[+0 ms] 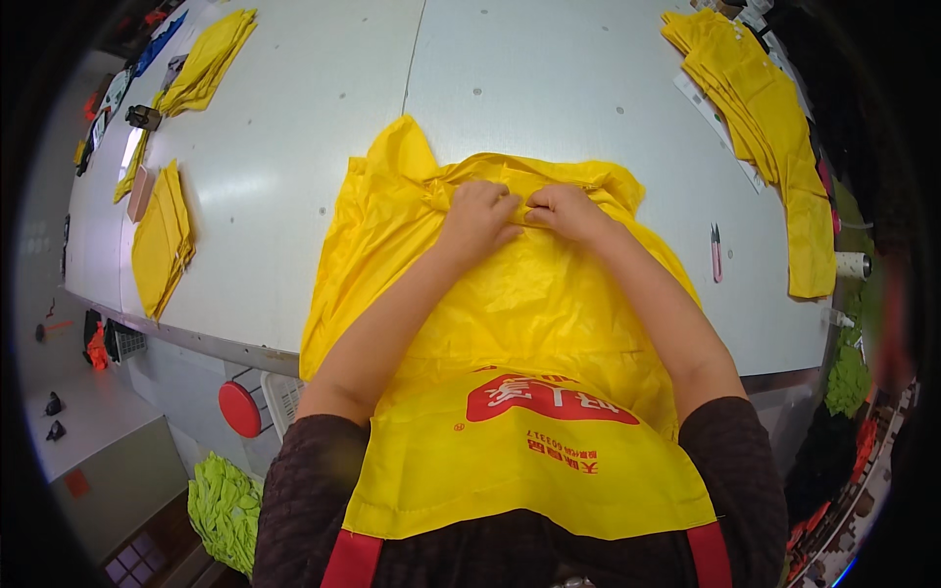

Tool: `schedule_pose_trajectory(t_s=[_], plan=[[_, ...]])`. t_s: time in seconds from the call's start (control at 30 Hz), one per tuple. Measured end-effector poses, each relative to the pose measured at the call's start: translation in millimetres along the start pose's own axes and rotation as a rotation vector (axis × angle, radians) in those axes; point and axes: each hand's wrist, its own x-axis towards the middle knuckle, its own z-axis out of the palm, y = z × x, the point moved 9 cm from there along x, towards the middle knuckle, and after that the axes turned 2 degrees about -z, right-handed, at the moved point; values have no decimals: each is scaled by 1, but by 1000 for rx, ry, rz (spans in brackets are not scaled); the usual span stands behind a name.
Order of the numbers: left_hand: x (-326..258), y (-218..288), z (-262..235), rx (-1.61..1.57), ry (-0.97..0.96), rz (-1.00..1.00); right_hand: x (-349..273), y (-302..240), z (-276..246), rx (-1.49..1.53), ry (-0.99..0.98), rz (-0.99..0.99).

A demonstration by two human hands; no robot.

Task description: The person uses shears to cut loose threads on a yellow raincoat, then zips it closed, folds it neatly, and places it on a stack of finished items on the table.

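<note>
I see both hands on a yellow nylon garment [510,294] spread on the white bench [294,225], near its front edge. Left hand [477,220] & right hand [567,211] sit side by side, touching, each pinching the bunched top hem w/ curled fingers. Pink snips [717,252] lie just right of the garment. Folded yellow stacks: far right [765,127], far left [163,240].
</note>
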Motion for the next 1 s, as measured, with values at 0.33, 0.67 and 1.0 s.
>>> schedule_pose_trajectory(t_s=[0.33, 0.67, 1.0], plan=[[13, -55, 34, -228, -121, -320, -23, -26, -27, -407, 362, -386], [12, -16, 16, 66, 205, -106, 29, 1, -33, -547, 95, -35], [-6, -15, 25, 299, 256, -239, 99, -64, -12, -646, 125, -400]])
